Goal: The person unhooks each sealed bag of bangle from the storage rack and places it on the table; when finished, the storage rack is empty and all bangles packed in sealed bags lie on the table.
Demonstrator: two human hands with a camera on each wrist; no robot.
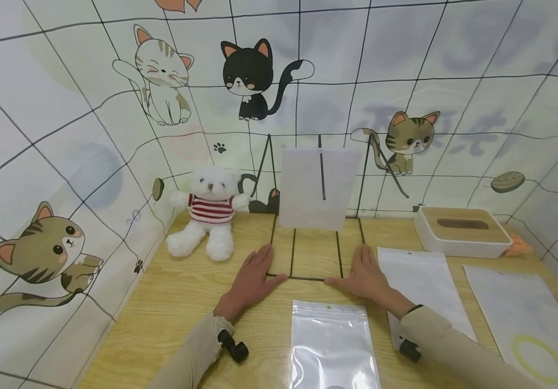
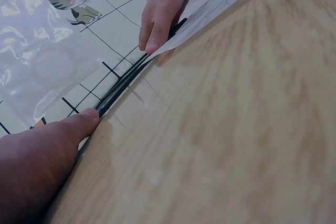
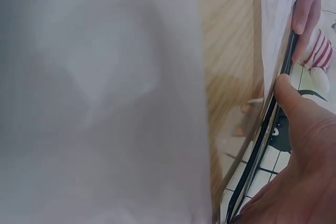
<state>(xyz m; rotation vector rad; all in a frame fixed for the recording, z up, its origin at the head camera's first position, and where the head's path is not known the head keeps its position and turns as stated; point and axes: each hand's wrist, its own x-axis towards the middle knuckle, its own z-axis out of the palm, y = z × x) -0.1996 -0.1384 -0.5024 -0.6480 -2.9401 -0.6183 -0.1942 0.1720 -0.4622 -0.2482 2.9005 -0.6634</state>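
Note:
A black wire rack [image 1: 306, 278] stands on the wooden table with its base lying flat. A white translucent zip bag [image 1: 303, 189] hangs on its front hook. At the base's left front corner lies my left hand [image 1: 250, 282], fingers extended along the side and thumb at the front bar. My right hand [image 1: 367, 276] mirrors it at the right corner, its thumb [image 3: 287, 90] also touching the wire in the right wrist view. Neither hand curls round the rack. Nearer me lies a clear zip bag [image 1: 332, 340] with a shiny surface.
A white teddy bear [image 1: 211, 210] in a striped shirt sits left of the rack. To the right are a tissue box [image 1: 461, 237] with a wooden lid and two more bags, one white [image 1: 417, 275] and one with a yellow ring [image 1: 507, 302]. A cat-print cloth [image 1: 337, 59] hangs behind.

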